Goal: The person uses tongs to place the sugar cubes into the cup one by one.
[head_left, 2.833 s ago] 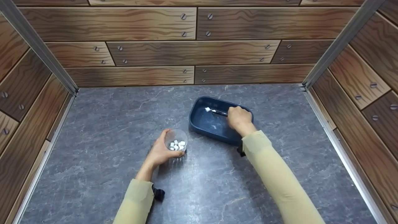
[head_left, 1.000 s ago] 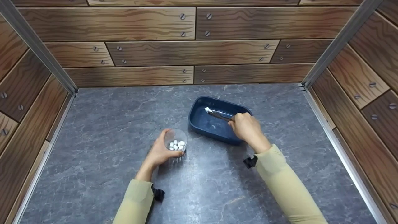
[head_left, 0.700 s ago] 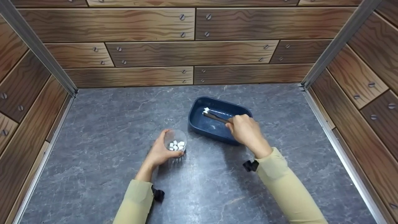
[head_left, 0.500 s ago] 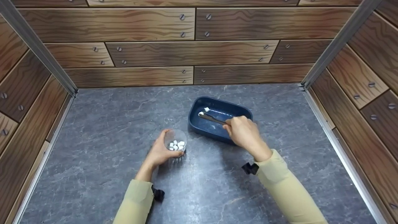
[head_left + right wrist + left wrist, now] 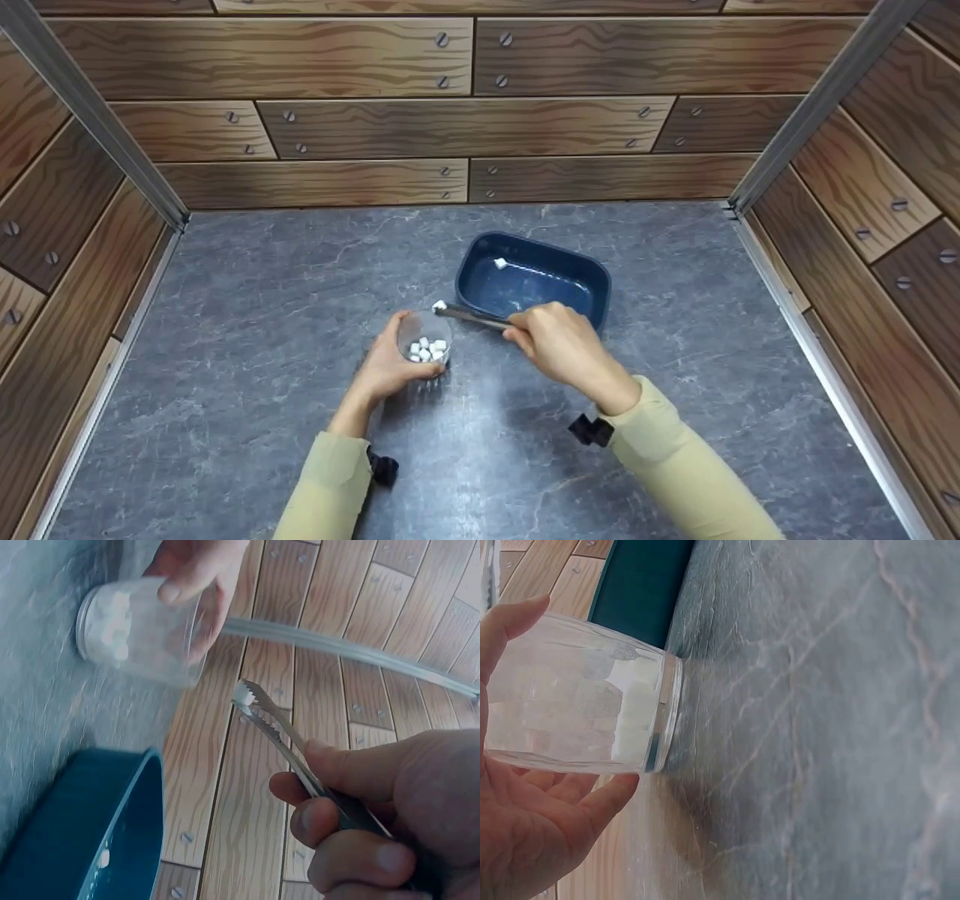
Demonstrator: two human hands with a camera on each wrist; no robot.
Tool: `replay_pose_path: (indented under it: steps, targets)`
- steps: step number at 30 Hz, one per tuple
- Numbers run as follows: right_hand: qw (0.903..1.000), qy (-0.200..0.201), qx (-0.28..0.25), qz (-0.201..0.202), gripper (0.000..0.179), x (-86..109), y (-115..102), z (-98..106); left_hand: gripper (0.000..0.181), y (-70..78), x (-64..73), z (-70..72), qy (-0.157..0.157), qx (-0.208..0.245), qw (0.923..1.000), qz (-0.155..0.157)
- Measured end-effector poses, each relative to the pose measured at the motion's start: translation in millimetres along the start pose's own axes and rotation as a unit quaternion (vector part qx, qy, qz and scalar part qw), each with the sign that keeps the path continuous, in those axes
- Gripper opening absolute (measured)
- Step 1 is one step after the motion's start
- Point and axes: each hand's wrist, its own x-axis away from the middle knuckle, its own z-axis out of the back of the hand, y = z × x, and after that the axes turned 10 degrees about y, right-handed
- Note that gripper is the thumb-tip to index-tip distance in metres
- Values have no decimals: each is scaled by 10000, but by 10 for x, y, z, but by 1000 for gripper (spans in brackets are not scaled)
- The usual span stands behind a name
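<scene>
My left hand [image 5: 386, 364] grips a clear cup [image 5: 562, 705] that stands upright on the floor surface. Several white cubes [image 5: 427, 351] lie at the bottom of the cup. Metal tongs [image 5: 300, 765] with toothed tips are held in my right hand [image 5: 566, 349]. Between the tips of the tongs is a single white cube [image 5: 244, 694]. In the head view, this cube is over the cup's far rim. A dark blue rectangular tub [image 5: 600, 300] stands to the right of the cup, and one more white cube [image 5: 501, 263] lies inside it.
Wood-patterned panels [image 5: 360, 127] enclose the back and both sides. Metal strips [image 5: 825, 360] run along the side edges of the grey marbled surface [image 5: 262, 300]. The tub sits just behind and right of the cup.
My right hand has moved left and nearer, carrying a white cube in the tongs from the tub to the cup. The left hand and cup have stayed put.
</scene>
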Motion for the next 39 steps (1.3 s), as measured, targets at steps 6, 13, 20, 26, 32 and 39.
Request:
replay_pose_path:
  steps: [6, 13, 20, 26, 32, 39]
  targets:
    - [9996, -164, -189, -96, 23, 25, -48, -66, 105, -6, 2, -5, 26, 58, 10000, -30]
    - [9985, -28, -270, -480, 20, 24, 10, -61, 105, -8, 18, -22, 80, 91, 9999, -94]
    - [9964, 202, -168, -801, 32, 30, 131, -44, 106, -2, 36, -1, 50, 185, 9995, -254]
    - [9928, 184, -46, -1182, 45, 30, 227, -21, 98, 0, 44, 17, -8, 112, 9994, -320]
    - [9916, 258, -85, -1267, 38, -9, 353, -32, 101, -7, 26, 29, 79, 86, 9993, -344]
    - [9877, 186, 70, -1548, 42, -73, 498, -30, 103, 16, 14, 25, 30, 160, 9991, -390]
